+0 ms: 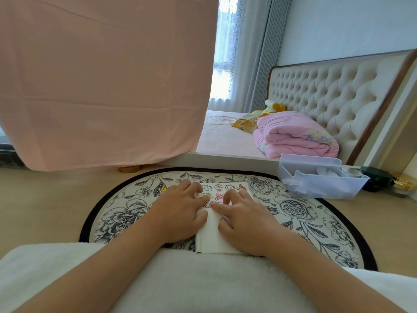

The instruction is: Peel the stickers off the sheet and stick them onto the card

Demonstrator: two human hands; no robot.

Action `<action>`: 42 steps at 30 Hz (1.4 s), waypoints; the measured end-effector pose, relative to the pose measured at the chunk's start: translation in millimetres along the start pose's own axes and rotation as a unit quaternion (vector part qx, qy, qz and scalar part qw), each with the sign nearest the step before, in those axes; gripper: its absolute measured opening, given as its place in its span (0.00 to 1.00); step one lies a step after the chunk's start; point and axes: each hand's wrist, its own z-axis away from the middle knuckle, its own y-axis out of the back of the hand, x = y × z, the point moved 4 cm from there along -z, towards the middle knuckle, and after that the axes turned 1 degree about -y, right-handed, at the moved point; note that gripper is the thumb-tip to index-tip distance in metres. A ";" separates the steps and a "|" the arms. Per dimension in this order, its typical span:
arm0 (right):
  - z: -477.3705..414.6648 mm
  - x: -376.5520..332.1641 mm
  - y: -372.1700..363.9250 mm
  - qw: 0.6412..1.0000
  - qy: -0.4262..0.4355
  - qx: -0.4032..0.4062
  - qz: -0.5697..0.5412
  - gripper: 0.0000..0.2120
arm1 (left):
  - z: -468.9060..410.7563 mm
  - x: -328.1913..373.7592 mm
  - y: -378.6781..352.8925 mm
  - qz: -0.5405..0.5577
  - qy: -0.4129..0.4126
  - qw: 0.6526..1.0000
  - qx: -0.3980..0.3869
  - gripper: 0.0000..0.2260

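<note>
A white card (211, 236) lies on a round floral mat (300, 213) in front of me, and several cartoon stickers (218, 187) show on its far end. My left hand (180, 211) rests flat on the card's left side, fingers spread toward the stickers. My right hand (243, 215) lies on the card's right side, and its index fingertip presses near a pink sticker (218, 198) in the middle. One more sticker (163, 189) lies on the mat just left of my left hand. I cannot tell the sticker sheet apart from the card.
A clear plastic bin (320, 179) with small items stands at the mat's right rear. Beyond it are dark and gold jars (383, 177). A pink sheet (101, 82) hangs at the left, over a gold lid (129, 169). A bed with a folded pink quilt (293, 134) is behind.
</note>
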 end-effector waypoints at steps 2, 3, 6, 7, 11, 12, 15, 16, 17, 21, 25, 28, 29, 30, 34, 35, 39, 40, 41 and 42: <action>0.1 -1.6 -1.3 1.000 -0.003 0.001 0.009 0.24 | 0.5 1.2 1.7 -0.020 -0.010 1.000 0.015 0.25; 0.3 -2.7 -1.5 1.000 -0.006 0.000 0.012 0.24 | 0.9 3.6 4.4 -0.034 -0.019 0.999 0.028 0.23; 1.2 -3.7 -2.2 1.000 -0.017 -0.010 0.013 0.24 | 1.4 9.5 7.9 -0.061 -0.039 0.996 0.052 0.21; 1.3 -3.6 -2.2 1.000 -0.018 -0.013 0.013 0.24 | 2.0 10.9 8.5 -0.057 -0.040 0.996 0.051 0.21; -3.3 -2.7 -3.4 0.999 -0.028 -0.038 -0.004 0.26 | 3.4 10.9 8.0 -0.033 -0.024 0.998 0.046 0.21; -5.4 -2.4 -3.8 0.999 -0.029 -0.044 -0.006 0.27 | 2.8 10.8 7.7 -0.038 -0.020 0.998 0.041 0.22; -8.7 -0.7 -3.7 0.998 -0.026 -0.052 -0.009 0.28 | 1.5 8.3 5.6 -0.035 0.000 0.999 0.011 0.26; -8.4 -0.2 -4.0 0.998 -0.023 -0.052 -0.007 0.28 | 2.0 6.7 4.0 -0.033 0.005 0.999 0.004 0.27; -7.4 0.1 -4.4 0.998 -0.020 -0.051 -0.003 0.29 | 3.0 5.8 2.8 -0.029 0.008 1.000 0.001 0.27; 0.3 0.9 -1.4 0.999 -0.009 -0.032 0.004 0.26 | 8.1 6.1 1.5 -0.009 0.009 1.000 0.005 0.24; 9.5 3.6 5.5 1.000 0.010 -0.012 0.004 0.24 | 10.3 7.7 3.7 0.013 0.000 1.000 -0.001 0.23; 12.0 3.7 7.4 1.000 0.015 0.006 -0.004 0.22 | 8.3 8.5 5.8 0.016 -0.011 1.000 0.014 0.23; 12.2 3.9 7.9 1.000 0.013 0.012 -0.007 0.21 | 7.3 8.1 6.9 0.013 -0.013 1.000 0.023 0.22; 12.5 4.4 8.0 1.000 0.012 0.017 -0.011 0.21 | 6.6 6.9 7.5 0.012 -0.009 1.000 0.026 0.21; 11.7 7.6 6.6 0.999 0.005 0.038 -0.029 0.20 | 8.3 3.2 9.5 0.063 0.020 0.997 0.031 0.22; 10.3 9.0 6.9 0.998 0.001 0.048 -0.040 0.19 | 9.2 1.4 10.5 0.087 0.032 0.995 0.034 0.22; -0.8 13.4 14.6 0.991 -0.022 0.095 -0.091 0.17 | 11.4 -20.1 23.0 0.153 0.099 0.980 0.073 0.16; -5.3 12.7 16.5 0.989 -0.026 0.101 -0.103 0.16 | 12.1 -29.3 25.4 0.152 0.117 0.978 0.078 0.15; -10.6 10.7 18.0 0.988 -0.027 0.104 -0.114 0.15 | 13.1 -39.3 26.9 0.145 0.132 0.977 0.080 0.14; -16.8 7.6 18.3 0.987 -0.026 0.103 -0.122 0.15 | 14.6 -49.5 26.8 0.136 0.146 0.977 0.077 0.13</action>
